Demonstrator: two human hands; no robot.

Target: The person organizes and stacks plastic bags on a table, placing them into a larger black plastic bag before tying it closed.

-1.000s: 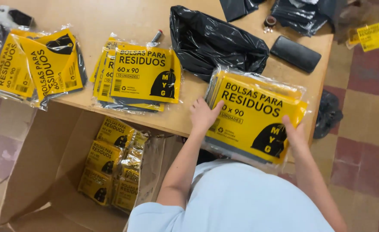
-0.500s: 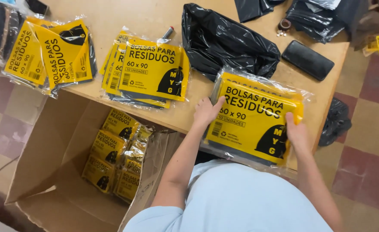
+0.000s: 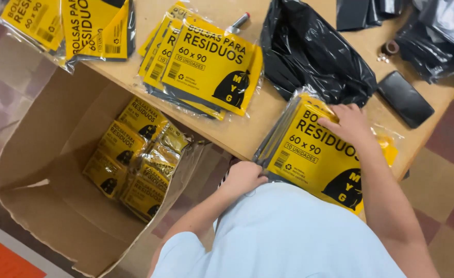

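Two hands clamp one slippery, floppy stack of flat yellow plastic-wrapped bag packs (image 3: 320,159) overhanging the near edge of the wooden table (image 3: 247,131), left hand (image 3: 243,177) gripping its lower-left corner, right hand (image 3: 351,125) closed on top; light-looking, best held at opposite edges.

a stack of flat yellow packs (image 3: 320,154) w/ black print and a black bag graphic, each in clear plastic wrap. the stack lies tilted at the near edge of the worktop (image 3: 247,131), its lower end overhanging the edge toward the person. black folded contents show along the stack's left side. the clear wrap is crinkled and glossy, sticking out past the yellow at the right corner.
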